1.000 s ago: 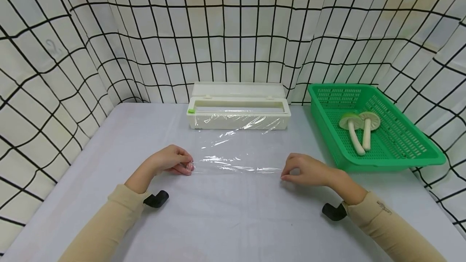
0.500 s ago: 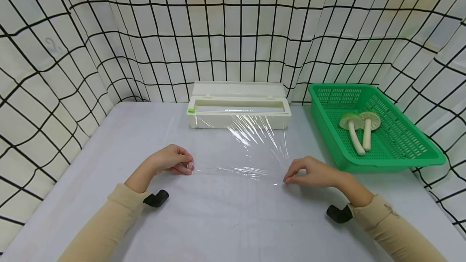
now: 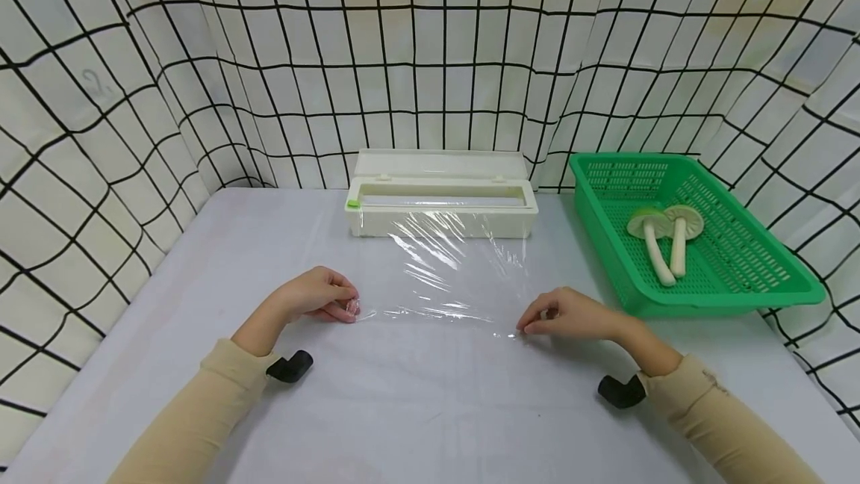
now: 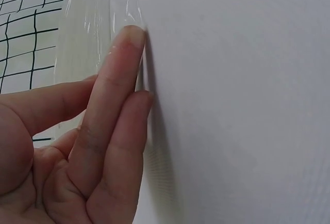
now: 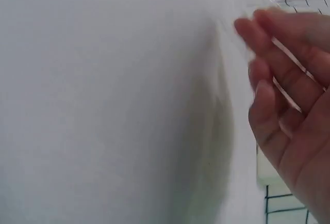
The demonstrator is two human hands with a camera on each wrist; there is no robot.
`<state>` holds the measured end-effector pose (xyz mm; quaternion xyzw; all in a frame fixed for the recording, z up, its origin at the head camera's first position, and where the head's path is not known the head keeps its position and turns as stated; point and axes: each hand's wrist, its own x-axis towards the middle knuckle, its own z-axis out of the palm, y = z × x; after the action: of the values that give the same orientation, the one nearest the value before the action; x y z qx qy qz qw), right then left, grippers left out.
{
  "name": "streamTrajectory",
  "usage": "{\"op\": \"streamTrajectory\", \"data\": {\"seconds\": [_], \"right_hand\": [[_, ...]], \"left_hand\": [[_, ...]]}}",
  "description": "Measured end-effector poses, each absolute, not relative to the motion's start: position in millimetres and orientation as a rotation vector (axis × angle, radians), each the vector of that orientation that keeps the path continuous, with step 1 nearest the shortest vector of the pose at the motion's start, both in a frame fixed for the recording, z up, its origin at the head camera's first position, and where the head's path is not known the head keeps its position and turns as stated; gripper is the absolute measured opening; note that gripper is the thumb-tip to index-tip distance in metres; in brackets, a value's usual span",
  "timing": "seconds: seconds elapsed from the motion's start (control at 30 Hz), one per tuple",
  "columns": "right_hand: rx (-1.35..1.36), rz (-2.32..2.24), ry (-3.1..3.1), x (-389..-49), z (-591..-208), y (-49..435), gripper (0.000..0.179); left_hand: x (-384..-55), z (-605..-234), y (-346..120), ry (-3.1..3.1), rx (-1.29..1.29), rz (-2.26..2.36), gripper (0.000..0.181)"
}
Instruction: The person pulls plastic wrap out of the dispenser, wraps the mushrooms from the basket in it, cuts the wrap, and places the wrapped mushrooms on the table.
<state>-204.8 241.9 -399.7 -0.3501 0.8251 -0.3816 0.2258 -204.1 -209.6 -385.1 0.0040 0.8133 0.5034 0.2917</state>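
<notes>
Tabletop (image 3: 430,409) box (image 3: 507,225) holds film roll (image 3: 440,201); green basket (image 3: 732,301), mushrooms (image 3: 655,251).

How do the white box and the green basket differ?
The white box is long and narrow, while the green basket is much deeper front to back. The box has a solid front wall; the basket's walls are slotted. Clear film runs out over the box's front, whereas the basket holds two mushrooms. Both stand open on the white table.
</notes>
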Motion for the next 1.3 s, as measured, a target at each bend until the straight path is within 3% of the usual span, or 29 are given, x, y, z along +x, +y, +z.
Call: {"op": "streamTrajectory", "data": {"seconds": [0.47,0.97,1.3], "right_hand": [[-0.748,-1.522,2.044,-209,-396,277,0.022],[-0.983,-1.545,2.169,-191,-355,273,0.022],[-0.942,-1.518,2.37,-187,-333,290,0.022]], "left_hand": [[-208,-386,-213,2.184,0.022,1.331,0.02],[-204,-386,-210,2.187,0.043,1.33,0.021],[-203,-384,-212,2.186,0.035,1.33,0.02]]}}
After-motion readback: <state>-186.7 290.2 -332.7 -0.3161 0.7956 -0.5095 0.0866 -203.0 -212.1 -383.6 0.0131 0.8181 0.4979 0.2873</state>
